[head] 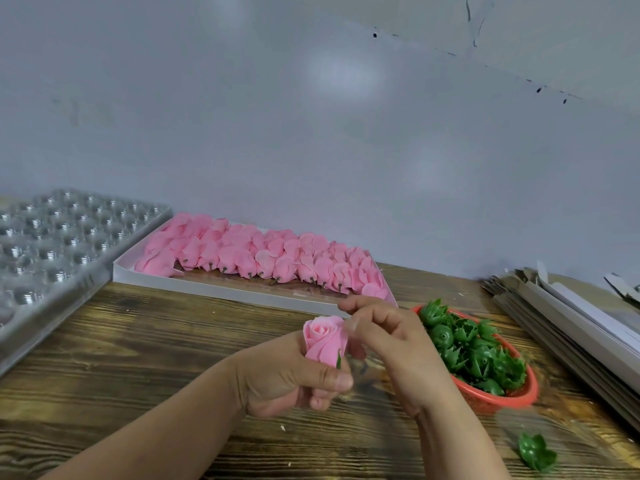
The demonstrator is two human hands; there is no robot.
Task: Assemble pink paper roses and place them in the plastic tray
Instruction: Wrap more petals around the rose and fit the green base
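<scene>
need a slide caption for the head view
Left hand holds a pink rose, right hand at its petals, beside a basket of green calyxes.

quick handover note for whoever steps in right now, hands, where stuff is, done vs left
Left hand grips a pink rose with a green base showing at its bottom. Right hand pinches at the rose's side.
Plastic tray, far left, shows no roses.
Box of pink flower heads at the back; red basket of green bases on the right; one loose base near right.
Left: finish this rose, tray it, repeat.
</scene>
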